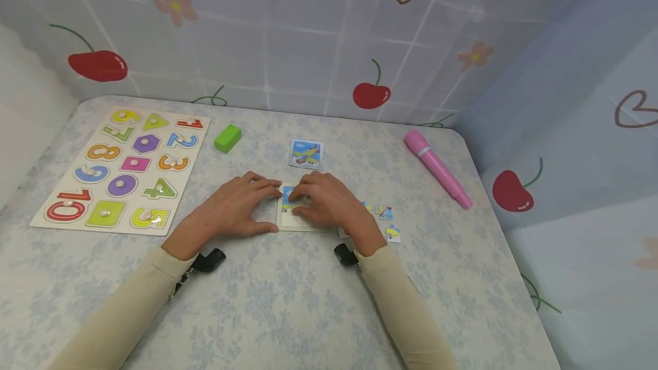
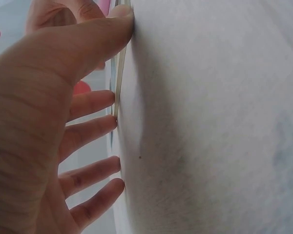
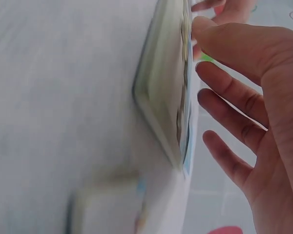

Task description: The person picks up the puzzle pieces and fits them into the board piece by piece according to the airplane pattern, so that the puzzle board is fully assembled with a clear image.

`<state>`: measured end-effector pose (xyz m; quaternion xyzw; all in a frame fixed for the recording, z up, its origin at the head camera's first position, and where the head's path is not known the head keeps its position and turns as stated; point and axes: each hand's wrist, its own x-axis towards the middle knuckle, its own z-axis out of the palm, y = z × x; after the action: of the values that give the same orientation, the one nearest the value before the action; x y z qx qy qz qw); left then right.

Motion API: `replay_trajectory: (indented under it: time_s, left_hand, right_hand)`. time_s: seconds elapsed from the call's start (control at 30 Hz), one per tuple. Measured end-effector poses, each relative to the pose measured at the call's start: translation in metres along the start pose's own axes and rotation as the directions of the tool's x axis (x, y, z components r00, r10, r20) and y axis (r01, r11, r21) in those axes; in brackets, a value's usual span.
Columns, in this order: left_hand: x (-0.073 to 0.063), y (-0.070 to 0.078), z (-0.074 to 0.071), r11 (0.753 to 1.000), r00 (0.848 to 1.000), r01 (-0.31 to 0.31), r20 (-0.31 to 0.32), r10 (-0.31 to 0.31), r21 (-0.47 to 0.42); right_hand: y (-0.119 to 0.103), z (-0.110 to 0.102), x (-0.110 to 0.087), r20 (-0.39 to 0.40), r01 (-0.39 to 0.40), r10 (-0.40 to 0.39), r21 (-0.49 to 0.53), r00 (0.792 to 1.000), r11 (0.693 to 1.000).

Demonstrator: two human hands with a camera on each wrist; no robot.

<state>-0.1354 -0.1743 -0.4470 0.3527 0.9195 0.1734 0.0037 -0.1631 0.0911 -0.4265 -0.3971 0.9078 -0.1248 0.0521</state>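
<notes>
A small, pale puzzle board point(image 1: 288, 224) with some blue picture pieces in it lies between both hands in the head view. My left hand point(image 1: 228, 209) rests at its left side, the fingers spread and touching the board's edge point(image 2: 120, 73) in the left wrist view. Over the board is my right hand point(image 1: 329, 201), its fingertips at the pieces and hiding part of them. In the right wrist view those fingers point(image 3: 224, 112) are lightly bent, with nothing visible between them. Loose jigsaw pieces point(image 1: 385, 212) lie right of the right hand, partly covered by its wrist.
A picture card point(image 1: 306, 154) of a plane lies beyond the board. Farther left are a green block point(image 1: 228, 139) and a number-and-shape peg puzzle point(image 1: 177, 201). A pink pen-like stick point(image 1: 439, 171) lies at the right, before a patterned curtain point(image 1: 308, 44).
</notes>
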Motion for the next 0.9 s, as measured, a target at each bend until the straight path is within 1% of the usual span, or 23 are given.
replay_trajectory:
  time_s: [0.17, 0.3, 0.43, 0.63, 0.8, 0.9]
  left_hand:
    - [0.000, 0.000, 0.001, 1.000, 1.000, 0.003, 0.006, -0.003, 0.000]
    - [0.000, 0.000, 0.000, 1.000, 1.000, 0.006, 0.007, -0.006, 0.000]
    - [0.000, 0.000, 0.000, 1.000, 1.000, 0.007, 0.007, -0.007, 0.003]
    - [0.000, 0.000, 0.000, 1.000, 1.000, 0.012, 0.001, -0.012, 0.000]
    - [0.000, 0.001, 0.001, 1.000, 1.000, 0.015, 0.004, -0.015, -0.002]
    - [0.000, 0.001, 0.000, 1.000, 1.000, 0.012, 0.003, -0.012, -0.001]
  right_hand:
    - [0.012, -0.005, -0.013, -0.038, -0.039, 0.040, 0.042, 0.998, 0.998]
    - [0.022, -0.009, -0.026, -0.060, -0.076, 0.080, 0.056, 0.995, 0.995]
    - [0.032, -0.011, -0.039, -0.056, -0.126, 0.129, 0.069, 0.990, 0.990]
    - [0.043, -0.011, -0.055, -0.048, -0.172, 0.178, 0.115, 0.983, 0.978]
    - [0.048, -0.012, -0.067, -0.035, -0.234, 0.242, 0.163, 0.970, 0.959]
    - [0.052, -0.013, -0.073, -0.030, -0.257, 0.267, 0.182, 0.963, 0.949]
